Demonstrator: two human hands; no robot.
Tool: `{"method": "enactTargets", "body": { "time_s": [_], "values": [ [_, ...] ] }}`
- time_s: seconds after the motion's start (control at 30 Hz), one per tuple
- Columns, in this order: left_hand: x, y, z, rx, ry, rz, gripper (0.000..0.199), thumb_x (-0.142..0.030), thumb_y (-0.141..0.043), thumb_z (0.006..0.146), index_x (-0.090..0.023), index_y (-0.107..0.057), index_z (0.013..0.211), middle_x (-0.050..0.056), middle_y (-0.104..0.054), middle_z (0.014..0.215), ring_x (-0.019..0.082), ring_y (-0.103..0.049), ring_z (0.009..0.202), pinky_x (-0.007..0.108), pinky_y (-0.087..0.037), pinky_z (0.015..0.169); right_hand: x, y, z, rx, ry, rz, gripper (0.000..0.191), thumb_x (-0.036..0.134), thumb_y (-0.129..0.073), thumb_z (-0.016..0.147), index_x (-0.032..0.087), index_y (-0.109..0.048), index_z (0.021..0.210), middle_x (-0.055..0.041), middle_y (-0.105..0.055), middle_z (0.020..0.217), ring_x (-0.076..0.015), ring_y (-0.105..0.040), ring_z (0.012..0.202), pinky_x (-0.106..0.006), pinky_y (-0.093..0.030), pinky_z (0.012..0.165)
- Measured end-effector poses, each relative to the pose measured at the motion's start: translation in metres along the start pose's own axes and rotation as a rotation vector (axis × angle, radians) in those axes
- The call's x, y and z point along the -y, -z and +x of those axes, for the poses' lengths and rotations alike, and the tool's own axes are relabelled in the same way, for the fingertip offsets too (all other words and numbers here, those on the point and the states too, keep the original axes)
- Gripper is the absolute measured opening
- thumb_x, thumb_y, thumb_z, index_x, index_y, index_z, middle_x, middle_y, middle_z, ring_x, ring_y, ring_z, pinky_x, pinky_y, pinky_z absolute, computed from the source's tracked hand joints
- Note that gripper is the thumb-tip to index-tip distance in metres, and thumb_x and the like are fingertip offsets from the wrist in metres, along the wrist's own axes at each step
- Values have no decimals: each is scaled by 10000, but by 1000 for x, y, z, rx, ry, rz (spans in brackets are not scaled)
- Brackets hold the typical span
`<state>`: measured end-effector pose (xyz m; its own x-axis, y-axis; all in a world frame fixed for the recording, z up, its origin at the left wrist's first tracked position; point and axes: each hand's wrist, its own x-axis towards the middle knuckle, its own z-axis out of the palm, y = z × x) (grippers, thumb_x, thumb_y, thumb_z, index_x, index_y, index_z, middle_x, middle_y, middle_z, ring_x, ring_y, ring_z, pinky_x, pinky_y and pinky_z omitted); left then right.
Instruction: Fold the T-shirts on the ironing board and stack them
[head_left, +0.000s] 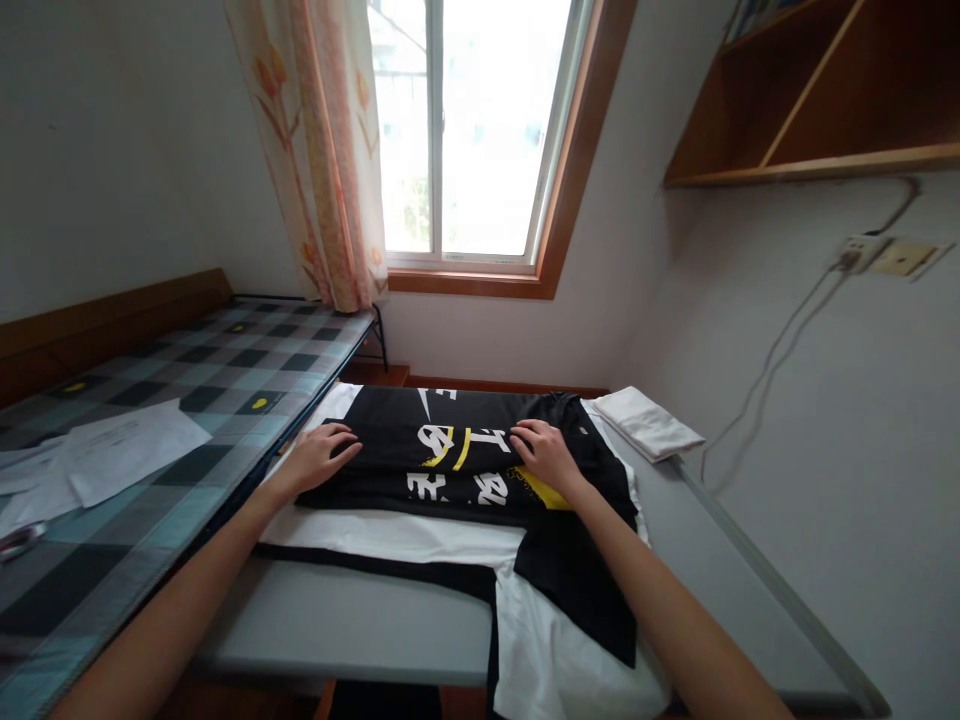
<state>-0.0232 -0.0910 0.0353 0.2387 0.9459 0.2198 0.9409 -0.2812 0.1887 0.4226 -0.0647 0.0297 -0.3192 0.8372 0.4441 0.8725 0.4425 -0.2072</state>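
A black T-shirt (390,465) with white and yellow lettering lies flat on the table, its collar end to the right. Beneath it a white T-shirt (450,538) shows along the near side, and a further black garment (442,572) peeks out under that. My left hand (330,455) rests on the black shirt's left end, fingers stretched out. Toward the collar, my right hand (544,452) lies on the print with its fingers extended. Neither hand grips anything. The sleeves (581,590) nearest me spread toward the table's front edge, partly covered by my right forearm.
A folded white cloth (649,422) sits at the table's far right corner. On the left stands a bed with a checked mattress (225,375) and loose papers (135,450). The grey table (360,620) meets the right wall, where a cable (772,365) hangs below a wooden shelf (817,160).
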Motion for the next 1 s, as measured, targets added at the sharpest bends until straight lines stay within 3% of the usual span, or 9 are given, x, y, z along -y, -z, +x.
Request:
{"method": "enactTargets", "body": {
  "time_s": [0.13,0.2,0.27,0.37,0.5,0.67,0.83,1.0],
  "values": [
    [-55,-36,24,-60,-98,-56,509,-509,-318,967,-234,-571,1312,88,-525,1402,254,-449,1310,429,-347,1081,39,-33,26,139,6,70,485,447,-336,987,189,-579,1317,-97,-548,1379,-212,-460,1291,-340,-353,1051],
    [-79,-57,34,-34,-152,-43,504,-508,-324,970,-271,-509,1375,69,-452,1477,264,-348,1390,470,-286,1120,48,-48,30,224,-14,41,557,497,-285,988,190,-489,1406,-99,-458,1467,-224,-375,1365,-359,-314,1086],
    [-95,-73,40,22,-189,-33,507,-522,-320,970,-314,-459,1411,38,-398,1518,266,-300,1419,496,-248,1135,50,-57,30,298,-44,-17,616,550,-244,979,202,-417,1457,-99,-382,1520,-238,-303,1410,-391,-259,1120],
    [-102,-85,43,72,-199,-20,522,-549,-303,967,-350,-410,1438,8,-363,1539,265,-277,1432,510,-205,1151,37,-61,21,350,-87,-102,669,616,-207,956,242,-359,1489,-80,-322,1554,-245,-241,1437,-425,-183,1150],
    [-86,-80,40,102,-225,-25,569,-594,-334,943,-352,-379,1456,3,-329,1555,262,-247,1445,483,-177,1170,6,-49,4,373,-182,-168,697,663,-161,935,289,-331,1498,-44,-279,1575,-238,-210,1448,-436,-145,1162],
    [-44,-57,27,131,-336,-89,646,-606,-487,877,-311,-409,1446,43,-352,1543,269,-326,1410,453,-251,1158,-30,-32,-15,361,-317,-244,659,628,-171,951,297,-318,1502,-37,-272,1578,-259,-214,1445,-467,-164,1155],
    [7,-30,-1,-21,-335,-66,554,-383,-560,876,-287,-463,1412,69,-587,1325,237,-567,1175,392,-435,1025,-40,-30,-23,323,-347,-282,613,570,-184,972,286,-366,1484,-43,-301,1566,-266,-245,1430,-469,-196,1143],
    [43,-11,-21,-2,-220,93,511,-129,-557,781,-283,-603,1266,58,-648,1132,228,-606,1034,377,-459,956,-39,-31,-23,308,-338,-277,600,559,-200,976,281,-383,1476,-55,-325,1555,-263,-257,1425,-462,-202,1140]
  ]
}}
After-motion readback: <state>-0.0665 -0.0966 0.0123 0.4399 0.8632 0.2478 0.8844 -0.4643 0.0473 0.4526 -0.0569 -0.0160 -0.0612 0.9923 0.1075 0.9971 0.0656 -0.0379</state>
